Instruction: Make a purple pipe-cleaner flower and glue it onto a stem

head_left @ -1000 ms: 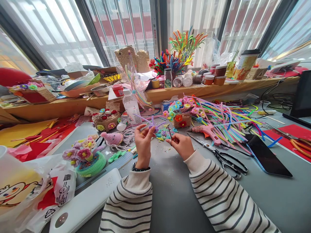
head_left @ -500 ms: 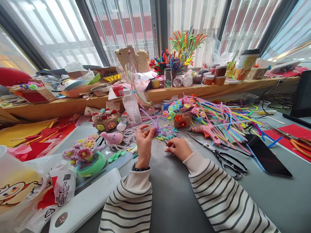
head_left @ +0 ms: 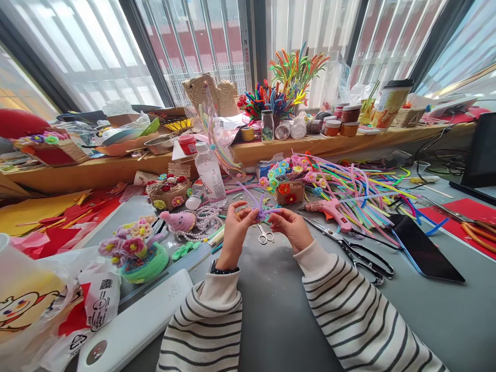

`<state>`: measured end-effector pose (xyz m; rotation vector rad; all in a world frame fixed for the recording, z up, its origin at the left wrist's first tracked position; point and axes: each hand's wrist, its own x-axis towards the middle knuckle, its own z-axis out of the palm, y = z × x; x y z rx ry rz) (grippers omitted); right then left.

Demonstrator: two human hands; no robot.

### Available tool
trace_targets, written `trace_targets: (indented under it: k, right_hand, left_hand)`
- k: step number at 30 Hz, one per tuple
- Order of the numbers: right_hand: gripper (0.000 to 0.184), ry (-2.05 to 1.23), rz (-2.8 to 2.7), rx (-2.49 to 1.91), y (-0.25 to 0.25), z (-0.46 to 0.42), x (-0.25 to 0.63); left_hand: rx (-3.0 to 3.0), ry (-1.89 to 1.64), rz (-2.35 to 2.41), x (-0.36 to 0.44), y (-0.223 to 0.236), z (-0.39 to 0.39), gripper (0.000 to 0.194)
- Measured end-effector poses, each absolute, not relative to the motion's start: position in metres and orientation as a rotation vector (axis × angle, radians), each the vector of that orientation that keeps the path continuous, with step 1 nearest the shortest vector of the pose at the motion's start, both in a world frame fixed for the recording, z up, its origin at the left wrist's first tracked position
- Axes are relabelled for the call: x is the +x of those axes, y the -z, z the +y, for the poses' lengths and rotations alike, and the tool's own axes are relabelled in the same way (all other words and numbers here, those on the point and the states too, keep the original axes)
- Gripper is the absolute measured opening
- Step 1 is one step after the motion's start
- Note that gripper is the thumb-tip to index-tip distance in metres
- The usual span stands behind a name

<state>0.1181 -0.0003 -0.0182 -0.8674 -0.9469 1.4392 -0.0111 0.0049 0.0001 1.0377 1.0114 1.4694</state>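
The main risk, as I judge it, is crowding: the gray table [head_left: 271,310] is thick with loose craft stock, and the fuzzy piece is being worked just above it. Starting at the left, the green-rimmed flower basket [head_left: 137,256] and the pink knitted cone [head_left: 179,220] sit near the left elbow's path, so a wide sweep of that sleeve could knock them. The left hand [head_left: 235,231] is closed in a pinch on the lilac pipe-cleaner flower [head_left: 260,209], fingers curled around its left side. That piece hangs in the air between both hands, just above the small scissors [head_left: 265,235] lying open-handled on the table; a slip downward could bring fingers onto them, and their tips are hidden from here. The right hand [head_left: 291,227] grips the flower's right side in the same clenched pinch, so uneven pulling could untwist or bend its thin stems. The flower looks soft and fuzzy, with several lilac strands splaying upward and outward from a tighter knot touched with green and blue. Further right, the pink glue gun [head_left: 329,207] and large black-handled scissors [head_left: 358,253] lie near the right forearm, and the heap of colored pipe cleaners [head_left: 360,188] could snag a sleeve.
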Motion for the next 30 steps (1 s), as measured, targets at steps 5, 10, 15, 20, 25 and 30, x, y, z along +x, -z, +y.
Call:
trace_targets:
  k: [5, 10, 15, 20, 25, 30]
  right_hand:
    - [0.023, -1.520, -0.770, -0.813, 0.0170, 0.0015, 0.1212]
    - [0.022, -1.567, -0.686, -0.767, 0.0172, 0.0035, 0.1220]
    - [0.022, -1.604, -0.685, -0.713, 0.0162, 0.0022, 0.1222]
    - [0.022, -1.600, -0.745, -0.634, 0.0179, 0.0020, 0.1215]
    - [0.029, -1.571, -0.760, -0.643, 0.0178, 0.0053, 0.1205]
    - [0.028, -1.467, -0.782, -0.692, 0.0174, 0.0046, 0.1199]
  left_hand:
    - [1.059, -1.361, 1.002, -0.0071, -0.0028, 0.0015, 0.042]
    - [0.933, -1.262, 0.922, -0.0100, -0.0060, -0.0013, 0.044]
    - [0.883, -1.191, 0.877, -0.0136, -0.0034, -0.0012, 0.040]
    - [0.866, -1.157, 0.840, -0.0124, -0.0035, -0.0017, 0.037]
    - [0.911, -1.129, 0.873, -0.0094, -0.0040, -0.0040, 0.039]
    - [0.921, -1.166, 0.898, -0.0075, -0.0030, -0.0034, 0.039]
